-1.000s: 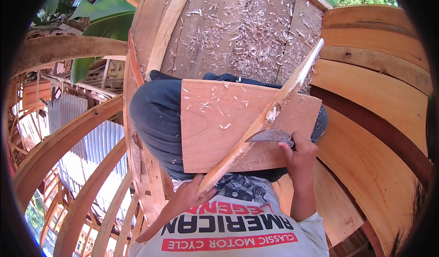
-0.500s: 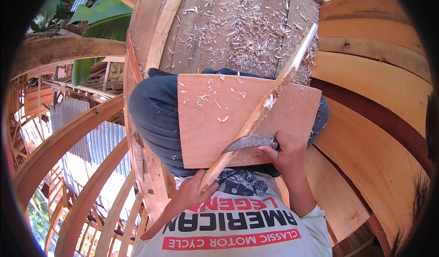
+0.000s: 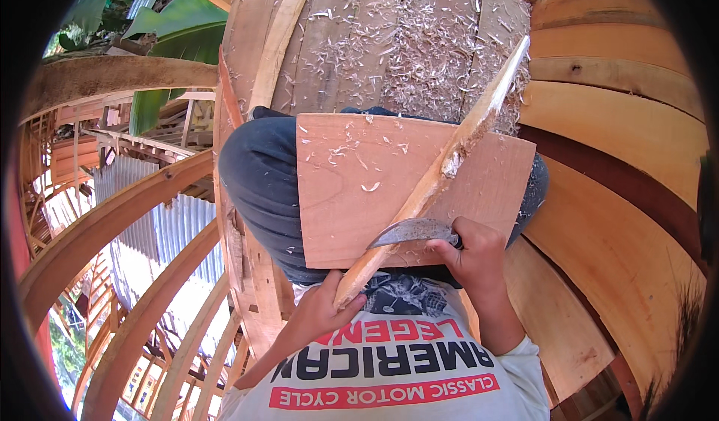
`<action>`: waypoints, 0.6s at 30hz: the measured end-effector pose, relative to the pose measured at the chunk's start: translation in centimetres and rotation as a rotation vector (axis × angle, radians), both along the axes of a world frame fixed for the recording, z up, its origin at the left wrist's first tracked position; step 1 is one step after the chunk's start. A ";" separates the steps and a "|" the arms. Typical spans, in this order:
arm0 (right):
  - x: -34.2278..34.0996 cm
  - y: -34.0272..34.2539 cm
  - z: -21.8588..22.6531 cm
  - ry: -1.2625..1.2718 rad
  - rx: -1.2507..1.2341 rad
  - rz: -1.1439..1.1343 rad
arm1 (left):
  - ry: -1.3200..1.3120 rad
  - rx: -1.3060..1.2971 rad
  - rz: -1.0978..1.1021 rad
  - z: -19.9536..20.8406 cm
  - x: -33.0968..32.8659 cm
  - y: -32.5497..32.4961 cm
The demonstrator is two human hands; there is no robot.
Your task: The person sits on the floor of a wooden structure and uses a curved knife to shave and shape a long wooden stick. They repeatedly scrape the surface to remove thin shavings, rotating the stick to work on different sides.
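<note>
A long, pale wooden stick [image 3: 428, 189] lies slantwise over a flat board [image 3: 341, 196] on my lap. Its near end rests in my left hand [image 3: 329, 306], whose fingers are closed round it close to my shirt. My right hand [image 3: 477, 250] grips the handle of a knife [image 3: 414, 231] with a broad, curved blade. That blade crosses the stick a little beyond my left hand, touching it or just above it. Most of the knife's handle is hidden in my fist. Rough, whitish patches mark the stick's middle, and its far end tapers.
Curly wood shavings [image 3: 427, 54] cover the plank floor ahead, with a few on the board. Curved planks [image 3: 622, 226] form a wall at my right. Wooden ribs [image 3: 161, 286] stand at my left, with corrugated metal sheets [image 3: 187, 230] beyond them and a large green leaf [image 3: 183, 24].
The whole view has shifted slightly, so everything sits a bit farther right. Both hands keep their grips, and the blade stays at about the same spot on the stick.
</note>
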State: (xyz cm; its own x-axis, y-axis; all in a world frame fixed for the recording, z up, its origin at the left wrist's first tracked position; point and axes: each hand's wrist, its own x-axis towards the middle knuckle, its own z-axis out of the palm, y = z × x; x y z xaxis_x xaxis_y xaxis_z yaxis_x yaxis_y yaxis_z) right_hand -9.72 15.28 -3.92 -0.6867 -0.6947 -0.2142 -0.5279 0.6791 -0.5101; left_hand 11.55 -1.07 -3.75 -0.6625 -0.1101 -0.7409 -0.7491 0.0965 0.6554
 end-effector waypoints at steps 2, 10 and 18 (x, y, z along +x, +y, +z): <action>-0.3 0.0 -0.2 0.030 -0.012 0.015 | -0.001 -0.001 0.003 0.0 0.0 0.0; -3.8 -0.4 -0.7 0.240 0.045 -0.023 | -0.073 0.032 0.018 0.4 -0.5 0.1; -1.4 -0.1 0.9 0.016 -0.047 0.020 | -0.022 0.009 0.000 0.0 -0.3 0.1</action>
